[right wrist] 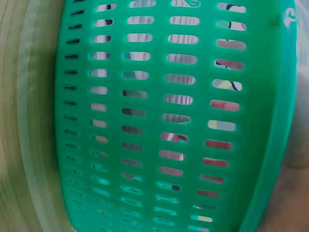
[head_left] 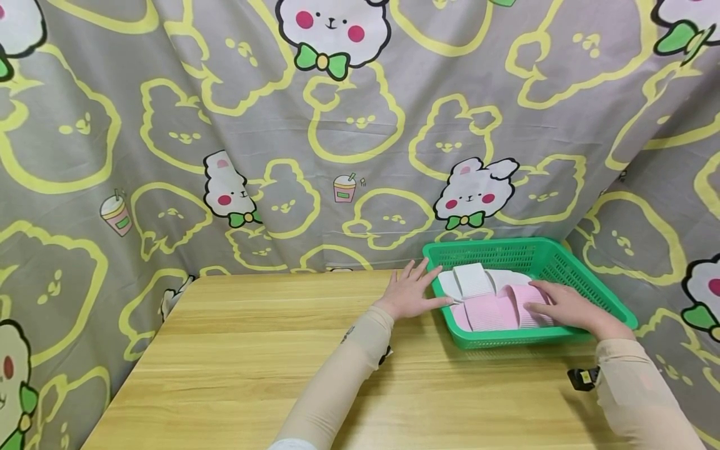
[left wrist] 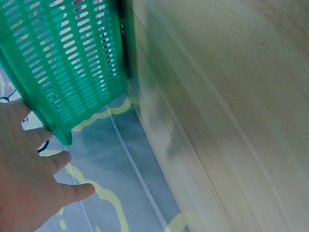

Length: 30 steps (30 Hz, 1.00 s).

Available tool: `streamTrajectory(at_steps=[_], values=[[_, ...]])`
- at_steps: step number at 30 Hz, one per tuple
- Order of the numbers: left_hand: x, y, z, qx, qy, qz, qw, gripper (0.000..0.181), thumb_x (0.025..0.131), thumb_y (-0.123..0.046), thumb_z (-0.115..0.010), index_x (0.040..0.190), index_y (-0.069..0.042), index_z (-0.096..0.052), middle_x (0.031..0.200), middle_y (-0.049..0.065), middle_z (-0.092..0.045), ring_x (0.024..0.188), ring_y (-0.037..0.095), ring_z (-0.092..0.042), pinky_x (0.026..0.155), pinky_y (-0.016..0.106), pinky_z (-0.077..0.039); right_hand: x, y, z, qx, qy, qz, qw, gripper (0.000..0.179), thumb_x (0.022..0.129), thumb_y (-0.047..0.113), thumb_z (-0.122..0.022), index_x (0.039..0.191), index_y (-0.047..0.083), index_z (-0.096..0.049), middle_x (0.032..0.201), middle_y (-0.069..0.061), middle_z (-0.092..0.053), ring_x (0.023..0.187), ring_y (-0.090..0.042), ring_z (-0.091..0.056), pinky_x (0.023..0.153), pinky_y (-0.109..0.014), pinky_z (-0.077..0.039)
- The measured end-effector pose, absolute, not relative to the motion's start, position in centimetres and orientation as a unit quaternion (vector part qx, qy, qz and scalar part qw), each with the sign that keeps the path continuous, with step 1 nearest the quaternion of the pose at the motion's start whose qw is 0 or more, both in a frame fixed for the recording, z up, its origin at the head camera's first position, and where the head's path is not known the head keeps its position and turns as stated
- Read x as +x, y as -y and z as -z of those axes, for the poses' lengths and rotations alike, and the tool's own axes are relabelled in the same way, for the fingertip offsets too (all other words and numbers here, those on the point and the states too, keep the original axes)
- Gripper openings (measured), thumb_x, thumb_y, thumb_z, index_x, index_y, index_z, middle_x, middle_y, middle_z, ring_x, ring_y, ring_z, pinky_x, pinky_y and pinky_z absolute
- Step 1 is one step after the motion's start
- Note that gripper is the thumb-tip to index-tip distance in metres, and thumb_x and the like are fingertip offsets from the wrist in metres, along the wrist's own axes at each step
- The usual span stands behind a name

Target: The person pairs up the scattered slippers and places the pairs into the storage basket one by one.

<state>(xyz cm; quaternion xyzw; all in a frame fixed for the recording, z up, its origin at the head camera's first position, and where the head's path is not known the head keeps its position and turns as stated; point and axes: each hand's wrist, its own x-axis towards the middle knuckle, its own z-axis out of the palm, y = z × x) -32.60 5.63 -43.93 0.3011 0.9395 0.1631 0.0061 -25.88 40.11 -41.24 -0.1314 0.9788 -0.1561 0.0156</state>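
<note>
A green plastic basket [head_left: 534, 340] stands on the wooden table at the right. Inside it lie pink slippers [head_left: 485, 312] with ribbed straps and, behind them, white slippers [head_left: 471, 279]. My left hand [head_left: 407, 295] is at the basket's left rim, fingers spread, with the thumb reaching over the near-left edge. In the left wrist view its fingers lie along the rim [left wrist: 29, 92]. My right hand [head_left: 568, 306] reaches in over the near-right side, thumb and fingers parted on the right-hand pink strap. The right wrist view shows mostly the slotted basket wall [right wrist: 154, 116], which hides the fingertips.
The wooden table [head_left: 270, 350] stretches left and toward me from the basket. A grey curtain [head_left: 360, 144] with cartoon prints hangs close behind the basket and to its right. A small black device [head_left: 584, 378] sits beside the right wrist.
</note>
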Motion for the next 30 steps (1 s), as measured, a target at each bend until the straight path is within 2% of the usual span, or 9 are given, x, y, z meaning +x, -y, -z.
streamTrajectory(at_steps=[8,14,22,30], values=[[-32.6,-5.7,44.0,0.298,-0.940,-0.166,0.009,0.078,0.087,-0.077,-0.039,0.153,-0.045,-0.013,0.166,-0.002,-0.008,0.153,0.030,-0.008,0.117,0.066,-0.015,-25.6,-40.2,41.4,-0.132,-0.977,0.167,0.016,0.073,0.093,0.040,-0.061,0.141,-0.011,-0.039,0.139,-0.041,-0.040,0.125,-0.061,-0.037,0.096,-0.072,-0.035],[-32.6,-5.8,44.1,0.300,-0.940,-0.164,0.006,0.078,0.087,-0.077,-0.039,0.154,-0.044,-0.013,0.166,-0.002,-0.008,0.153,0.032,-0.010,0.116,0.066,-0.016,-25.6,-40.5,41.6,-0.109,-0.979,0.169,0.014,0.077,0.093,0.045,-0.059,0.143,-0.010,-0.037,0.142,-0.040,-0.037,0.129,-0.060,-0.029,0.098,-0.075,-0.027],[-32.7,-5.9,44.1,0.298,-0.940,-0.167,0.006,0.079,0.087,-0.077,-0.039,0.154,-0.044,-0.015,0.166,-0.003,-0.008,0.153,0.031,-0.008,0.117,0.065,-0.014,-25.1,-40.5,41.6,-0.113,-0.979,0.167,-0.029,0.077,0.091,0.045,-0.062,0.143,-0.007,-0.039,0.142,-0.037,-0.040,0.130,-0.059,-0.028,0.100,-0.075,-0.023],[-32.8,-5.9,44.1,0.297,-0.943,-0.151,0.001,0.079,0.086,-0.078,-0.038,0.154,-0.043,-0.016,0.166,-0.004,-0.009,0.154,0.030,-0.006,0.118,0.064,-0.011,-24.6,-40.4,41.8,-0.101,-0.983,0.139,-0.059,0.076,0.091,0.051,-0.060,0.143,-0.001,-0.041,0.142,-0.034,-0.041,0.130,-0.057,-0.030,0.095,-0.078,-0.026]])
